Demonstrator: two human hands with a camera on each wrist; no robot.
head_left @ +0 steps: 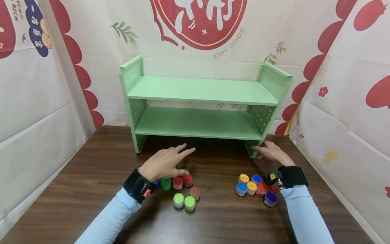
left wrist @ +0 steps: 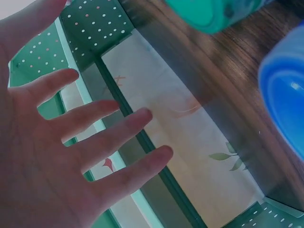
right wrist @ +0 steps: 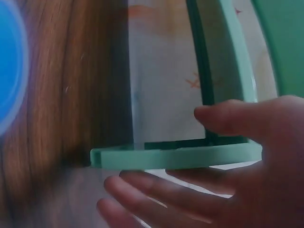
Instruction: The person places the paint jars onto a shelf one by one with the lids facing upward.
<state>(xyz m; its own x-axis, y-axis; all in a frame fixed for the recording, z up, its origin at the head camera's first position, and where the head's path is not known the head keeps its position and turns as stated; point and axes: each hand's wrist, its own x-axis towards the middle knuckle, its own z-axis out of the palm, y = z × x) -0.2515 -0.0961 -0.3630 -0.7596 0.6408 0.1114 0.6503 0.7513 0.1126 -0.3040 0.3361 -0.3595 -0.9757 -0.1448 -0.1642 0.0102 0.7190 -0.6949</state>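
Observation:
A light green two-tier shelf [head_left: 198, 122] with dotted side panels stands upright on the table. My left hand [head_left: 166, 163] hovers in front of it, fingers spread and holding nothing; its palm [left wrist: 52, 156] faces the shelf in the left wrist view. At the shelf's right leg, my right hand [head_left: 273, 153] straddles the side panel [right wrist: 175, 156], thumb on the inner side and fingers on the outer. A gap shows between thumb and panel; whether the fingers touch it I cannot tell. Below the left hand are small lidded jars, including a green jar [head_left: 166, 183] and a red jar [head_left: 178, 183].
Light green jars [head_left: 189, 203] and a brown-red jar [head_left: 194, 193] stand on the brown wooden table [head_left: 219, 220]. Several more jars, including a blue jar [head_left: 241, 189] and a purple jar [head_left: 270, 199], cluster near the right wrist. Printed white cloth [head_left: 207, 67] hangs around three sides.

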